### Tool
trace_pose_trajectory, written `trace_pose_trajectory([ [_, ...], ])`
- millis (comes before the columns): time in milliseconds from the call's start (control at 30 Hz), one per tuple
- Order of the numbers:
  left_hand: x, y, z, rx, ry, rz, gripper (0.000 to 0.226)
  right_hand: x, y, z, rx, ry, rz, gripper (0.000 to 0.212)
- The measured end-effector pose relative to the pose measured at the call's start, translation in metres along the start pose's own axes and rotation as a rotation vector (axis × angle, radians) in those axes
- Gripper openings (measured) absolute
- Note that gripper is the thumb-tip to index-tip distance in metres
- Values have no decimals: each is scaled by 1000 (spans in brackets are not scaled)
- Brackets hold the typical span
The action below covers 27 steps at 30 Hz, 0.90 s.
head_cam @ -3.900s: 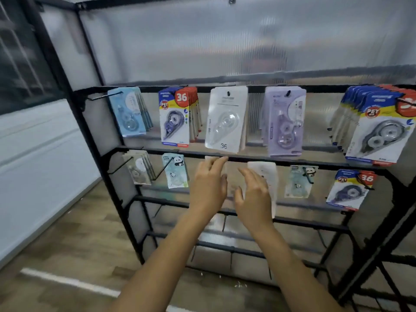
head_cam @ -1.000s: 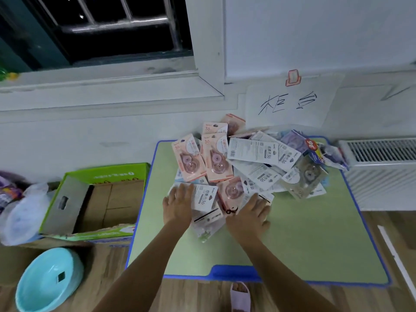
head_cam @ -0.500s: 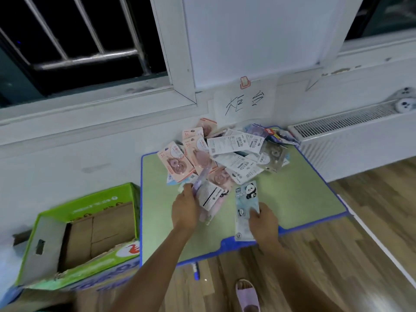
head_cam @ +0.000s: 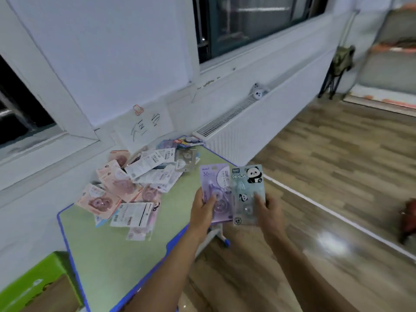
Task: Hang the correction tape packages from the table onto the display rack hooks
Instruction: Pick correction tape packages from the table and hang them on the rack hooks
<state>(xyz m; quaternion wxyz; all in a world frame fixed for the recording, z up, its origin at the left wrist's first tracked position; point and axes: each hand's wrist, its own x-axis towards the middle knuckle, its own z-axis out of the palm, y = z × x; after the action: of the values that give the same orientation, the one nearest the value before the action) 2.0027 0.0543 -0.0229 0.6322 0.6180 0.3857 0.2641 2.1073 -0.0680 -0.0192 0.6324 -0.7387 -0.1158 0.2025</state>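
My left hand (head_cam: 202,210) holds a purple correction tape package (head_cam: 215,188) upright, thumb across its front. Right beside it, my right hand (head_cam: 269,210) holds a pale blue panda correction tape package (head_cam: 246,190), thumb on its blister. Both packages are lifted off the table, past its right edge. A loose pile of correction tape packages (head_cam: 137,183), pink, white and grey, lies on the green table (head_cam: 117,251) with the blue rim. The display rack is out of view.
A green cardboard box (head_cam: 33,287) stands at the table's lower left. A white radiator (head_cam: 238,131) runs along the wall under the window. Wooden floor (head_cam: 337,176) spreads to the right, with a dark folding chair (head_cam: 340,66) at the far wall.
Both hands have lifted off the table, each with a package, and my view has swung right. Half a second ago the right hand was drawing the panda package off the table.
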Motion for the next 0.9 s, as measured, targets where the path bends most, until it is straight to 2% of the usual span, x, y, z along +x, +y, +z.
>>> trace_pose_trajectory([
  [133, -16, 16, 76, -34, -118, 11, 28, 3, 3, -77, -49, 184, -42, 20],
  [233, -38, 22, 141, -44, -265, 2, 31, 4, 11, -145, -56, 327, -58, 22],
  [400, -96, 30, 275, 36, -466, -16, 32, -8, 26, -285, -45, 548, -41, 18],
  [500, -138, 33, 354, 51, -589, -28, 33, -17, 32, -372, -43, 641, -24, 23],
  [700, -206, 30, 494, 69, -711, -27, 26, -42, 43, -517, -55, 844, -32, 37],
  [900, -263, 30, 610, 87, -851, 18, 20, -60, 58, -622, -77, 950, 56, 25],
])
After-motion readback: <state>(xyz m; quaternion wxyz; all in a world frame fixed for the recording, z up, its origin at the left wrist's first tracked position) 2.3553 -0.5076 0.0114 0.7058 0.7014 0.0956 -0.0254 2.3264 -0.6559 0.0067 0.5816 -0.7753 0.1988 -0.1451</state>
